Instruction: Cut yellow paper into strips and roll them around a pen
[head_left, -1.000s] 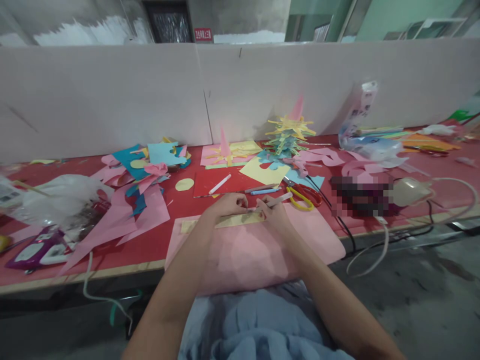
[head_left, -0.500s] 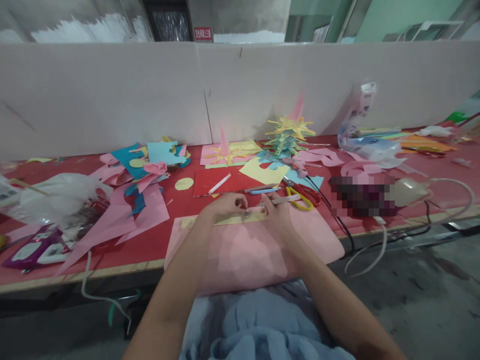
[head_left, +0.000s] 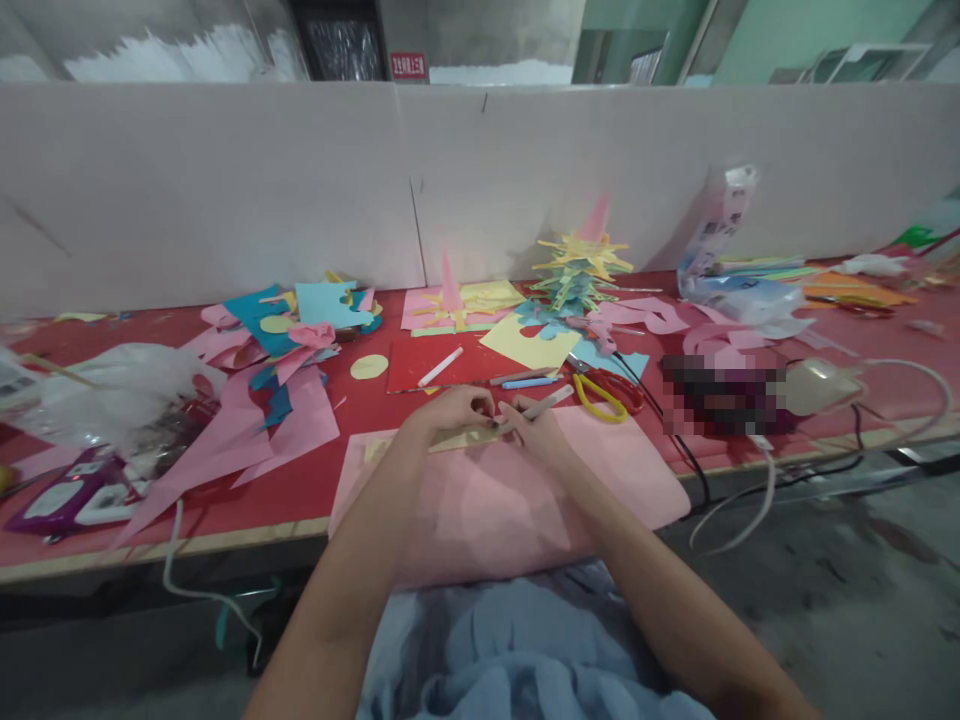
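My right hand [head_left: 534, 428] grips a slim whitish pen-like stick [head_left: 555, 398], slanted with its upper end pointing away to the right. Beside it, almost touching, my left hand [head_left: 466, 408] has its fingers curled in a pinch; what they hold, if anything, is too small to make out. Under both hands lies a pale yellow paper strip [head_left: 459, 440], on top of a large pink sheet [head_left: 495, 510] that hangs over the table's front edge. The lower tip of the stick is hidden between my fingers.
Yellow-and-red-handled scissors [head_left: 600, 395], a blue pen [head_left: 529, 382] and a pink glue gun [head_left: 598, 332] lie just beyond. A layered paper tree [head_left: 581, 270] stands behind. Paper scraps [head_left: 307, 410] and a plastic bag [head_left: 120, 395] are at left; cables [head_left: 679, 440] run at right.
My right hand has moved left, up against my left hand, bringing the whitish stick with it; the stick now slants more steeply. My left hand stays where it was.
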